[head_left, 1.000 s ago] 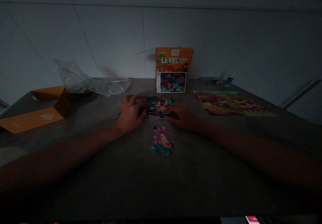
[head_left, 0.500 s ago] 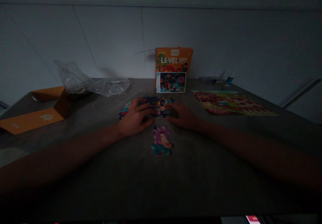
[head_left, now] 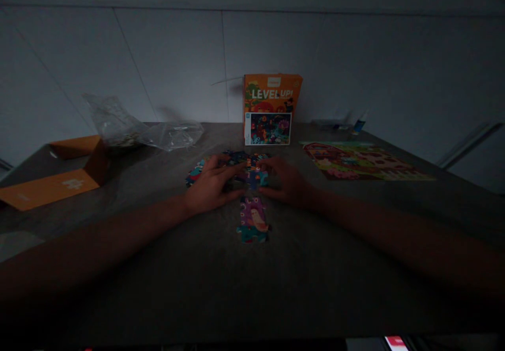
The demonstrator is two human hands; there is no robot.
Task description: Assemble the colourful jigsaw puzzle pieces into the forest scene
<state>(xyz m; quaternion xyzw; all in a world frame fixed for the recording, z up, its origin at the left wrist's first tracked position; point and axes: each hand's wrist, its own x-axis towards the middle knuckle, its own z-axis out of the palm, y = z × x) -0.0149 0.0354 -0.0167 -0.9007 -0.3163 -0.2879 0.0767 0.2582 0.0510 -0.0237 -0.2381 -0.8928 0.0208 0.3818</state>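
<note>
Between my hands lies a group of colourful jigsaw pieces point(head_left: 236, 156), partly hidden by my fingers. My left hand point(head_left: 211, 185) rests over its left part, fingers spread and thumb stretched out toward the middle. On the other side, my right hand point(head_left: 288, 182) has its thumb and fingers around a blue and teal puzzle piece point(head_left: 253, 178) at the group's near edge. Closer to me, apart from both hands, is a purple and teal joined section point(head_left: 253, 222) with a pale bird on it.
An orange box point(head_left: 272, 90) stands at the back with a picture card point(head_left: 270, 129) leaning on it. Clear plastic bags point(head_left: 173, 135) and an open orange box part point(head_left: 59, 188) are at left. At right lie a farm-scene puzzle point(head_left: 363, 161) and a small bottle point(head_left: 360, 123).
The blue and teal piece now shows between my right thumb and fingers, which have spread further apart. My left fingers have shifted slightly; the bird section stays put.
</note>
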